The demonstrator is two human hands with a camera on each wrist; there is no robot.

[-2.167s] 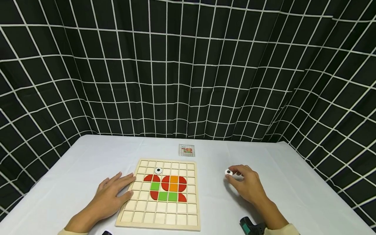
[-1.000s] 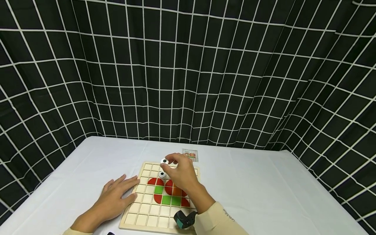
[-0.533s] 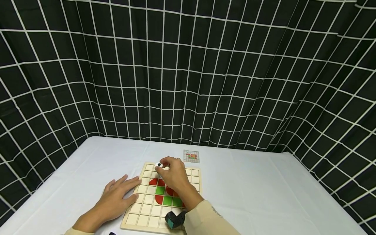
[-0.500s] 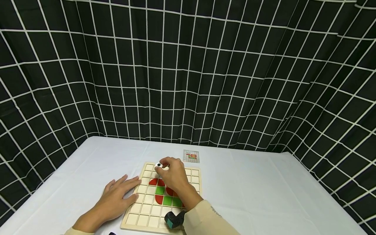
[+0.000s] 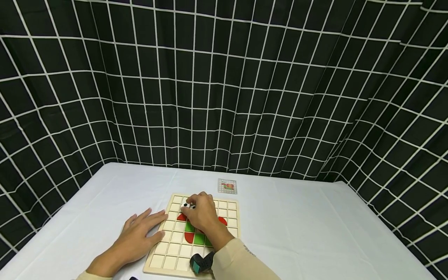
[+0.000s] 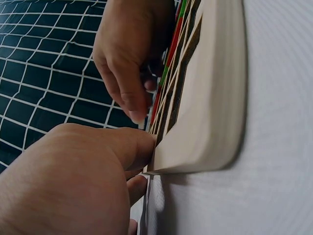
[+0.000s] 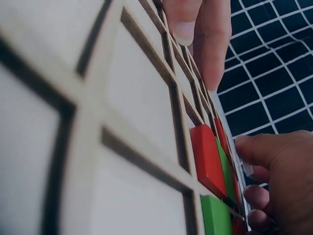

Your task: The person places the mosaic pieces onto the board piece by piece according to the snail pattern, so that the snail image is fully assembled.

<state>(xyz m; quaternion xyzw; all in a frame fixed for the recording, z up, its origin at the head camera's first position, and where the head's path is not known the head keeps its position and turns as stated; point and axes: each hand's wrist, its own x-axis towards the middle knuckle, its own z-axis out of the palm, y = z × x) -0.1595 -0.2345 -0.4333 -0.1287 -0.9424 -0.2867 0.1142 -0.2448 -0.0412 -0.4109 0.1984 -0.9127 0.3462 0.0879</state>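
My right hand (image 5: pixel 203 212) pinches a round white eye tile (image 5: pixel 185 205) with a black dot, low over the upper left of the wooden grid board (image 5: pixel 162 261). Right beside it, partly behind the fingers, a second eye tile (image 5: pixel 193 207) sits on the board. Along the board's left edge rests my left hand (image 5: pixel 140 235), fingers spread and straight. Red tiles (image 5: pixel 189 237) and green tiles (image 5: pixel 199 238) fill some squares below; my right hand and forearm hide others. In the right wrist view, the right hand's fingers (image 7: pixel 254 147) are close over the board's surface.
A small pattern card (image 5: pixel 227 186) with a coloured picture on a grid lies behind the board. White cloth (image 5: pixel 297 225) covers the table, and a black curtain with white grid lines (image 5: pixel 210 97) surrounds its back and sides. A black device (image 5: pixel 201 263) is on the right wrist.
My right hand has carried the eye tile from the table's right side leftward over the board, then lowered it beside the other eye tile. My left hand has stayed at the board's edge.
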